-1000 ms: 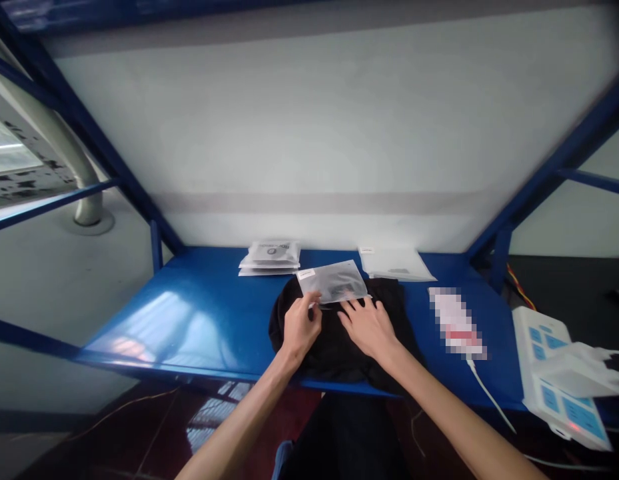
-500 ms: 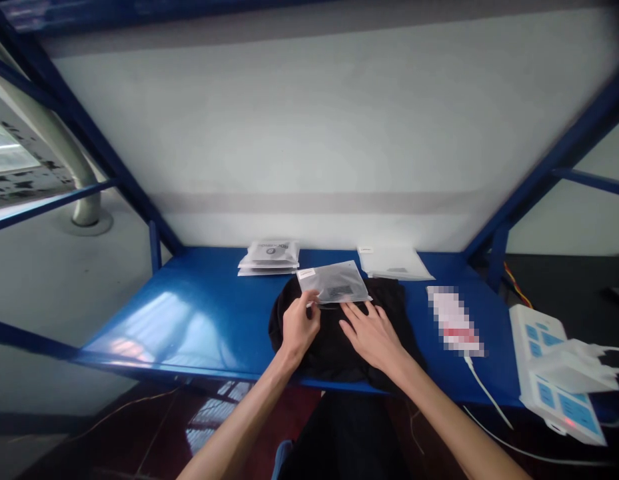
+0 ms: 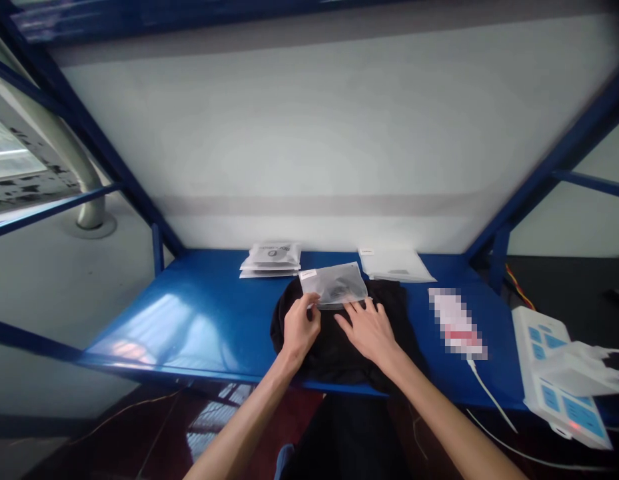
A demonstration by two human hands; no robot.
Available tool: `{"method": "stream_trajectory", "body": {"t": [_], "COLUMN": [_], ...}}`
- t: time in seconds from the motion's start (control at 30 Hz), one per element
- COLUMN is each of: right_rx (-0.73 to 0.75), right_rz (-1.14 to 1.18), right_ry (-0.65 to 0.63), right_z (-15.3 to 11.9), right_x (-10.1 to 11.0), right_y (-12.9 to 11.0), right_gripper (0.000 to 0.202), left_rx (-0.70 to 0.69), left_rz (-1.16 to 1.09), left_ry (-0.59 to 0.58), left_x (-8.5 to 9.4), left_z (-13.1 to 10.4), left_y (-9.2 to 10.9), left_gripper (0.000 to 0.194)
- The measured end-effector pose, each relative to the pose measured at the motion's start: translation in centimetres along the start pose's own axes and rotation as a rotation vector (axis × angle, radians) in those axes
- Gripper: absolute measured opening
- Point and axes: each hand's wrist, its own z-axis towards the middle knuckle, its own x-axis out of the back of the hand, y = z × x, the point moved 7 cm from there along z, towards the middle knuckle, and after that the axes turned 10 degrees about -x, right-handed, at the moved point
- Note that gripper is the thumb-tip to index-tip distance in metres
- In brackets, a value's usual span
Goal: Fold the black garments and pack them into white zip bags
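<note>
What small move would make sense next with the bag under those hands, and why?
Perhaps slide the fingers of the right hand along the near edge of the frosted bag: they lie spread there, while the left hand seems to pinch that edge's other end, which could steady it.

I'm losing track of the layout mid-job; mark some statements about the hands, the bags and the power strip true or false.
1. The left hand pinches the near bag at its near left corner. True.
2. The black cloth covers the near bag. False: the bag lies over the cloth's far part.
3. The right hand is clenched in a fist. False: it is open, fingertips at the bag's near edge.
4. The power strip is right of the cloth. True.
5. The printed stack is at the back right. False: the printed stack is back left.
</note>
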Motion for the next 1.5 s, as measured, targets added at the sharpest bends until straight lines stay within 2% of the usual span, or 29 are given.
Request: {"method": "stream_trajectory", "body": {"t": [0.1, 0.2, 0.33, 0.47, 0.63, 0.73, 0.83, 0.93, 1.03, 1.17, 1.4, 1.5], "right_rx": [0.009, -0.021, -0.036, -0.046, 0.003, 0.052, 0.152, 0.266, 0.34, 0.384, 0.422, 0.417], "right_rz": [0.04, 0.047, 0.039, 0.022, 0.042, 0.088, 0.193, 0.248, 0.211, 0.116, 0.087, 0.066], "right_ry": [0.013, 0.015, 0.023, 0.032, 0.114, 0.242, 0.392, 0.453, 0.439, 0.323, 0.285, 0.292], "right_z": [-1.5, -2.6, -3.1, -2.7, -2.7, -3.2, -3.6, -3.0, -1.6, 0.4, 0.9, 0.7], "right_x": [-0.3, -0.5, -0.3, -0.3, -0.1, 1.0, 2.7, 3.7, 3.6, 2.1, 0.9, 0.9], "right_y": [1.5, 2.8, 3.0, 2.7, 3.1, 2.8, 1.3, -1.2, -3.6, -5.5, -6.3, -5.5], "right_gripper": [0.057, 0.057, 0.056, 0.056, 0.052, 0.042, 0.031, 0.026, 0.024, 0.027, 0.026, 0.027], "left_rx": [0.012, 0.047, 0.094, 0.284, 0.427, 0.461, 0.462, 0.462, 0.476, 0.483, 0.461, 0.447], "left_rz": [0.057, 0.054, -0.129, -0.381, -0.603, -0.678, -0.746, -0.778, -0.779, -0.77, -0.756, -0.762], "left_ry": [0.022, -0.06, -0.241, -0.338, -0.265, -0.255, -0.23, -0.221, -0.211, -0.201, -0.183, -0.155], "left_x": [0.6, 0.5, -0.1, -0.7, -1.3, -1.6, -1.6, -1.6, -1.6, -1.5, -1.3, -1.2], "left_z": [0.3, 0.8, 1.6, 1.9, 1.8, 1.6, 1.7, 1.6, 1.6, 1.5, 1.6, 1.7], "left_y": [0.3, 0.1, -0.8, -3.0, -5.1, -5.6, -5.7, -5.7, -5.9, -6.1, -6.1, -6.1], "left_gripper": [0.02, 0.021, 0.023, 0.028, 0.033, 0.034, 0.035, 0.037, 0.038, 0.038, 0.036, 0.034]}}
